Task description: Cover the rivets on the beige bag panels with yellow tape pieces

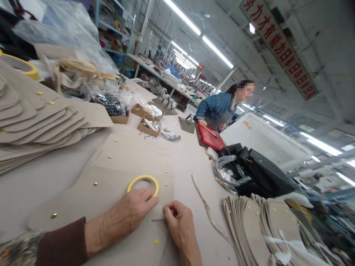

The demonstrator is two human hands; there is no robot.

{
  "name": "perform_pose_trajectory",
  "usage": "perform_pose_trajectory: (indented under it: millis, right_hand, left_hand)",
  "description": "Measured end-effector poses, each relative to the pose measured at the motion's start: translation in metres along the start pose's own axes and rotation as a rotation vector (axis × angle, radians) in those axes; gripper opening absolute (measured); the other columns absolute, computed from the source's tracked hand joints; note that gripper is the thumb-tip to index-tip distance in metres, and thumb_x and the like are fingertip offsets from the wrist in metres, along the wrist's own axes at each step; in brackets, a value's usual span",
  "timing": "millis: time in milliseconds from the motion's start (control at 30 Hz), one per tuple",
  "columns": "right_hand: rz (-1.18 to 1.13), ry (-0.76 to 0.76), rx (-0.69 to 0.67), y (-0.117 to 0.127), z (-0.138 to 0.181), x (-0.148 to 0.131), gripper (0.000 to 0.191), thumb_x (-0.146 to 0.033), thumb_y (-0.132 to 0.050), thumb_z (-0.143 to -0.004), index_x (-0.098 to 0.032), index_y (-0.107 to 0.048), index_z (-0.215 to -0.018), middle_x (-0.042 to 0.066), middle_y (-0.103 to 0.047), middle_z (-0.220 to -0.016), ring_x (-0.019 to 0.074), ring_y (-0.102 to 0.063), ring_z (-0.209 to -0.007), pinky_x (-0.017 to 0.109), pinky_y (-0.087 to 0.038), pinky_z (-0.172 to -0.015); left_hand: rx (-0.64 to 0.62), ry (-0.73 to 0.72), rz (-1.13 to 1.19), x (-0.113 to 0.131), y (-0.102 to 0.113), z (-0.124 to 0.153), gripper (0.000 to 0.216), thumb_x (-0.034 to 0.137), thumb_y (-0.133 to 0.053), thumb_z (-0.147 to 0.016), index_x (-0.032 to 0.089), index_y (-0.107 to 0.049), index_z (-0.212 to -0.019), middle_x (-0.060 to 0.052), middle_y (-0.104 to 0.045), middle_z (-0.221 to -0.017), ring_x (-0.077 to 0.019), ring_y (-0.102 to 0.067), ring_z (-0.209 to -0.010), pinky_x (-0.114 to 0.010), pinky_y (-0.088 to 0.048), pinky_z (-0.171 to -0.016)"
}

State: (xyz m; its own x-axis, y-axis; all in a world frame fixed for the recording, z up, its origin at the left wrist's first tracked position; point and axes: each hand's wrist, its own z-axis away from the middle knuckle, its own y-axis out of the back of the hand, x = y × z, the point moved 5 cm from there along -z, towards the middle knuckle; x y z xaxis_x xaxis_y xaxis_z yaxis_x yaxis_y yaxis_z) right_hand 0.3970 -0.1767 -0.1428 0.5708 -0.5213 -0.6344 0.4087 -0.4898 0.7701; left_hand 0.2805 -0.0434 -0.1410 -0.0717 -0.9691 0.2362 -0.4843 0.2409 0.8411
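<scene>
My left hand [130, 212] lies flat on a beige cut panel [91, 199] with brass studs, its fingers stretched out and touching the near side of a yellow tape roll [143, 180]. My right hand [179, 221] is closed in a pinch on a thin dark needle-like tool [158, 220] that points left over the panel's edge. A second studded panel [133, 151] lies just beyond the first.
Stacks of beige panels sit at left [36, 122] and lower right [255, 229]. Small boxes of hardware [146, 127] and plastic bags lie further back. A black bag [257, 170] rests at right. Another person in a denim jacket [217, 107] leans over a red mat [209, 137].
</scene>
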Motion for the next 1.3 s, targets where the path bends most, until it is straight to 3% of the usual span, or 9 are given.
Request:
perform_pose_trajectory:
  millis: [100,200,400,600,733,867,1033,1133,1300]
  right_hand:
    - [-0.052,0.011,-0.072,0.001,0.007,0.001,0.02,-0.022,-0.061,-0.083,-0.018,-0.071,-0.067,-0.001,-0.067,-0.06,0.014,-0.059,-0.057,0.022,-0.04,-0.055]
    - [-0.205,0.091,0.036,0.008,0.01,-0.004,0.017,-0.028,-0.063,-0.088,-0.018,-0.075,-0.081,0.002,-0.072,-0.07,0.015,-0.063,-0.061,0.022,-0.047,-0.058]
    - [-0.289,0.488,0.233,0.017,0.013,-0.039,0.018,-0.017,-0.062,-0.092,-0.02,-0.071,-0.107,0.005,-0.074,-0.093,0.0158,-0.069,-0.08,0.023,-0.056,-0.069]
    - [-0.114,0.65,0.283,0.014,0.018,-0.059,0.019,-0.008,-0.055,-0.093,-0.02,-0.069,-0.096,0.004,-0.073,-0.082,0.0151,-0.07,-0.074,0.024,-0.056,-0.07]
    - [-0.026,0.657,0.362,0.013,0.021,-0.061,0.019,-0.009,-0.052,-0.092,-0.019,-0.068,-0.088,0.002,-0.069,-0.07,0.0128,-0.064,-0.06,0.021,-0.052,-0.06]
    - [-0.069,0.548,0.372,0.011,0.019,-0.055,0.016,-0.014,-0.056,-0.089,-0.019,-0.07,-0.083,0.001,-0.068,-0.066,0.0117,-0.063,-0.055,0.02,-0.051,-0.058]
    - [-0.432,0.078,0.178,0.001,0.006,-0.039,0.022,-0.035,-0.064,-0.084,-0.018,-0.069,-0.071,0.0,-0.065,-0.055,0.0137,-0.058,-0.046,0.022,-0.047,-0.046]
    - [-0.624,-0.11,0.093,-0.006,-0.001,-0.036,0.031,-0.046,-0.07,-0.078,-0.017,-0.067,-0.069,0.0,-0.061,-0.05,0.0144,-0.056,-0.042,0.023,-0.045,-0.043]
    - [-0.693,-0.279,0.151,-0.003,-0.018,-0.008,0.04,-0.052,-0.082,-0.065,-0.016,-0.064,-0.063,-0.001,-0.059,-0.051,0.013,-0.055,-0.042,0.022,-0.045,-0.043]
  left_hand:
    - [0.056,-0.013,0.122,0.0,0.012,-0.002,0.025,0.004,-0.041,-0.09,0.02,-0.059,-0.094,-0.002,-0.059,-0.08,-0.0188,-0.055,-0.07,-0.029,-0.042,-0.062]
    - [0.127,-0.025,0.259,0.003,0.024,-0.004,0.024,0.011,-0.04,-0.097,0.02,-0.06,-0.106,-0.001,-0.062,-0.08,-0.0166,-0.059,-0.071,-0.026,-0.046,-0.062]
    - [0.158,-0.028,0.383,0.01,0.027,-0.002,0.037,0.019,-0.041,-0.101,0.018,-0.044,-0.138,-0.009,-0.071,-0.115,-0.0187,-0.069,-0.103,-0.031,-0.056,-0.09]
    - [0.166,-0.014,0.321,0.013,0.024,-0.001,0.03,0.017,-0.041,-0.1,0.015,-0.046,-0.129,-0.007,-0.072,-0.097,-0.0193,-0.071,-0.085,-0.03,-0.057,-0.075]
    - [0.163,-0.013,0.275,0.015,0.023,-0.002,0.019,0.017,-0.037,-0.101,0.017,-0.055,-0.108,-0.003,-0.068,-0.083,-0.017,-0.066,-0.072,-0.027,-0.051,-0.064]
    - [0.08,0.025,0.2,0.014,0.023,-0.006,0.021,0.014,-0.038,-0.098,0.019,-0.056,-0.088,0.0,-0.06,-0.074,-0.0161,-0.058,-0.065,-0.027,-0.042,-0.057]
    - [0.164,0.019,0.105,0.012,0.029,-0.011,0.023,0.017,-0.04,-0.097,0.02,-0.055,-0.079,0.001,-0.052,-0.067,-0.0147,-0.047,-0.055,-0.028,-0.03,-0.049]
    - [0.191,0.014,0.112,0.011,0.032,-0.012,0.025,0.017,-0.039,-0.097,0.02,-0.055,-0.078,0.001,-0.05,-0.067,-0.0142,-0.045,-0.055,-0.028,-0.03,-0.05]
    - [0.139,0.0,0.068,0.009,0.031,-0.009,0.022,0.013,-0.039,-0.095,0.019,-0.055,-0.083,-0.001,-0.053,-0.073,-0.0148,-0.047,-0.062,-0.028,-0.035,-0.055]
